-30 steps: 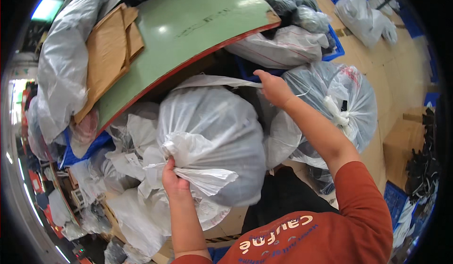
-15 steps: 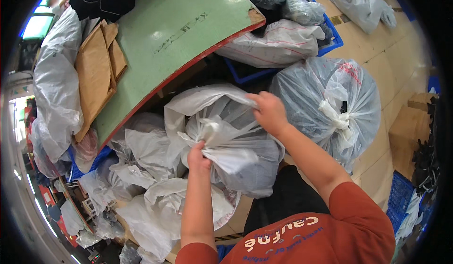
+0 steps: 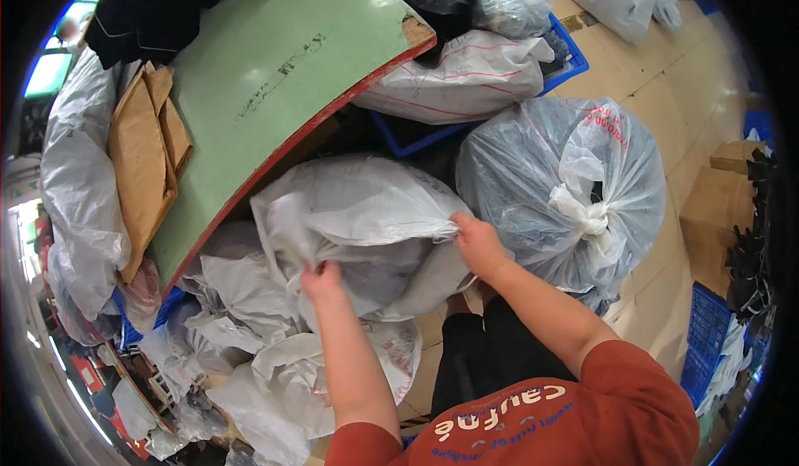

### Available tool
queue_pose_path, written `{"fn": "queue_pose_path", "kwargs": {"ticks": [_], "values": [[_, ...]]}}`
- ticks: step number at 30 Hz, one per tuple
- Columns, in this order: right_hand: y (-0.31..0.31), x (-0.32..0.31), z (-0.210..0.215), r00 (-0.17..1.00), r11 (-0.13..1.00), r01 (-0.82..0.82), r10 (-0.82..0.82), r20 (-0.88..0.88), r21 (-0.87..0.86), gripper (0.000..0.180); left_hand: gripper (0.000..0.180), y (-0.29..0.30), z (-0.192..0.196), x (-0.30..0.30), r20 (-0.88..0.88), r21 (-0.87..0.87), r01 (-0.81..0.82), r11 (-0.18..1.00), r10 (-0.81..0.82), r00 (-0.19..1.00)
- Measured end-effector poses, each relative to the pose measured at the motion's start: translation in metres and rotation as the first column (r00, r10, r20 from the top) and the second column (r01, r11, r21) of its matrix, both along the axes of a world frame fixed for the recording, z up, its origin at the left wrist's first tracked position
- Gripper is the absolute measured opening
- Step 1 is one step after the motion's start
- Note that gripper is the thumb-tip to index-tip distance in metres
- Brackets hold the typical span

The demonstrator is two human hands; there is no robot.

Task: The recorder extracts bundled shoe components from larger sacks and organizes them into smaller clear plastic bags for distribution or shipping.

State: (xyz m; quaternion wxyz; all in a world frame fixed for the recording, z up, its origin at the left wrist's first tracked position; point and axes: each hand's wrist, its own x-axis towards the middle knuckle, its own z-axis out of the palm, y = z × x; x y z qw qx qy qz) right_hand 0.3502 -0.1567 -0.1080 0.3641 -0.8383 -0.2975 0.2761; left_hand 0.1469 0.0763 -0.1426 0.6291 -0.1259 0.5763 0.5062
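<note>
A large white woven sack [image 3: 366, 191] stands in front of me, its mouth spread between my hands. Through the opening a grey, filled plastic bag [image 3: 387, 268] shows. My left hand [image 3: 321, 280] is closed on the gathered edge at the sack's left side. My right hand [image 3: 481, 245] pinches the rim at its right end. Just right of the sack sits a big clear plastic bag [image 3: 533, 166], full of dark stuff and knotted with a white tie. What else lies inside the sack is hidden.
A green table [image 3: 275, 66] with a red edge stands at the upper left, bearing brown paper [image 3: 141, 166] and black cloth [image 3: 154, 12]. Crumpled white sacks [image 3: 275, 374] lie at lower left. A blue crate [image 3: 574, 58] holds bags; cardboard boxes [image 3: 716, 208] stand far right.
Both hands have moved lower, the left one also leftward. The sack's rim is now drawn across the inner bag, whose gathered top no longer shows. The whole view has shifted slightly.
</note>
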Motion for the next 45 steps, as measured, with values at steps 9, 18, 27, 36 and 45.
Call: {"fn": "queue_pose_path", "kwargs": {"ticks": [9,18,27,36,45], "values": [[-0.014,0.019,0.026,0.735,0.897,0.426,-0.264,-0.625,0.121,0.011,0.035,0.047,-0.009,0.046,0.226,0.18,-0.139,0.974,0.097,0.969],[-0.014,-0.004,0.011,0.739,0.921,0.255,0.011,-0.673,0.295,0.006,0.031,0.062,-0.126,0.063,-0.621,0.45,0.8,0.397,-0.506,0.599],[-0.004,-0.023,0.039,0.796,0.94,-0.316,0.189,0.575,0.129,0.03,0.042,-0.053,-0.065,-0.059,-0.84,0.1,0.75,0.654,-0.349,0.416],[0.042,-0.093,-0.076,0.315,-0.027,-0.856,0.764,-0.563,-0.516,0.049,0.048,-0.173,-0.093,-0.117,-0.332,-0.093,0.589,0.803,-0.583,0.742],[-0.037,-0.146,0.051,-0.044,-0.039,-0.997,0.996,0.079,-0.066,0.038,0.022,-0.199,0.041,-0.136,-0.948,-0.283,0.9,0.332,-0.237,-0.21]]}}
